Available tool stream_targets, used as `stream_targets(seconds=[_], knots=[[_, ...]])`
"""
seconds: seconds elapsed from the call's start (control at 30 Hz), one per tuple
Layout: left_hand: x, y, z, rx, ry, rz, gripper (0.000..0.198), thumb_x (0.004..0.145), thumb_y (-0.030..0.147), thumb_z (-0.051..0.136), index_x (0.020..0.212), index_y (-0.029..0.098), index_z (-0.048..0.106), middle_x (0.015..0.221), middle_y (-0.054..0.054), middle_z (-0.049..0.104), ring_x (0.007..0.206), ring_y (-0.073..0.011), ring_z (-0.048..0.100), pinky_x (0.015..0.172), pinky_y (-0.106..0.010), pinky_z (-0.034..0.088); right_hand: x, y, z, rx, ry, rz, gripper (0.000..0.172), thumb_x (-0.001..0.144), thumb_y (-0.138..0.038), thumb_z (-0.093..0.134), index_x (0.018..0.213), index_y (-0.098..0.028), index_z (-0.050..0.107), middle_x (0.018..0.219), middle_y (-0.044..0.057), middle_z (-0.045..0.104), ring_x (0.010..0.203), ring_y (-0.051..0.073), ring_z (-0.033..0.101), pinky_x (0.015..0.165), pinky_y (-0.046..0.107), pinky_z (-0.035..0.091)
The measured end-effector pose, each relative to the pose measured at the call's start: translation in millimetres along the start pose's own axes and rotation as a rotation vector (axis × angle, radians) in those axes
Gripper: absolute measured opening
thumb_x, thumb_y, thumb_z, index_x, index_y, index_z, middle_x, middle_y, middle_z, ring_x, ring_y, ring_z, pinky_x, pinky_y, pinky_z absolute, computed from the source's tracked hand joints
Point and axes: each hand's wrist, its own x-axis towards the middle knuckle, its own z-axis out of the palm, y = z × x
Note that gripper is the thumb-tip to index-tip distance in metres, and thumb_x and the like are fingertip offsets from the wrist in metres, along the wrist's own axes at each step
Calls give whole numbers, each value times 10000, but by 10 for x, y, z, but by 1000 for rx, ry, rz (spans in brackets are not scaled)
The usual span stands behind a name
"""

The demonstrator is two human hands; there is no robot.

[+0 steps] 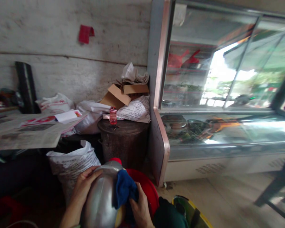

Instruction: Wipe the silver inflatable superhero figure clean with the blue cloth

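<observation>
A large, rounded silver metal vessel (98, 196) is tilted in front of me at the bottom of the view; its exact kind I cannot make out. My left hand (86, 183) grips its upper left side with curved fingers. My right hand (141, 205) holds a bunched blue cloth (124, 188), which rests against the vessel's right side. Behind the vessel and cloth, a red basin (148, 186) is partly hidden. The vessel's lower end is cut off by the frame.
A white printed sack (70, 161) stands left of the vessel. Beyond is a dark lidded drum (123, 139) bearing a red bottle (113, 116). A newspaper-covered table (19, 136) is at left, a glass display cabinet (165, 152) at right. A yellow-rimmed green container (192, 210) sits lower right.
</observation>
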Motion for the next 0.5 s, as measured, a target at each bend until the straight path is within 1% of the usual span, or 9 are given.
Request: stream_targets(seconds=[0.07,0.17,0.2,0.27,0.33,0.4,0.47,0.5], knots=[[-3,5,-12,-26,2,-30,536,602,562,861,941,154,780,949,-105,792,903,-285,726,846,-337,576,-73,105,-46,52,30,99,444,662,-293,642,1093,-232,728,1093,96,781,1100,348,722,1021,484,556],[-12,-17,-37,-56,9,-75,610,580,592,880,991,156,763,998,-102,788,973,-301,710,936,-369,557,-177,217,-129,84,56,206,379,672,-382,655,1001,-230,765,1003,104,804,994,370,753,927,516,596],[-19,-27,-42,-63,10,-93,644,578,605,882,1021,156,753,1026,-105,786,1006,-310,703,974,-387,545,-207,233,-156,93,62,242,372,683,-406,660,989,-229,774,999,105,808,988,371,755,912,518,601],[-40,-47,-51,-77,3,-126,729,579,630,884,1109,155,724,1110,-113,775,1096,-327,681,1059,-421,509,-252,218,-198,104,72,295,397,713,-445,675,1024,-224,785,1061,106,806,1056,368,740,940,512,591],[-66,-65,-61,-71,-16,-126,814,602,656,871,1214,155,682,1252,-129,734,1211,-332,640,1141,-428,454,-269,132,-222,127,72,332,464,735,-464,697,1120,-215,775,1163,103,789,1163,358,703,1014,499,556],[-99,-86,-77,-10,-45,-82,883,667,697,816,1322,136,625,1430,-168,630,1333,-325,570,1206,-406,387,-257,-17,-228,157,35,347,508,753,-455,717,1196,-208,752,1248,94,763,1233,344,669,1080,475,511],[-149,-118,-91,96,-60,-28,948,740,747,724,1433,125,544,1563,-182,499,1451,-302,461,1266,-385,289,-227,-191,-222,165,-43,304,468,777,-427,716,1186,-202,752,1235,83,762,1208,331,673,1075,442,508],[-187,-140,-92,142,-61,-21,983,761,767,684,1496,145,484,1615,-161,436,1503,-283,392,1289,-382,234,-211,-272,-217,160,-83,260,425,793,-410,705,1159,-200,758,1188,77,772,1156,322,689,1039,422,526]])
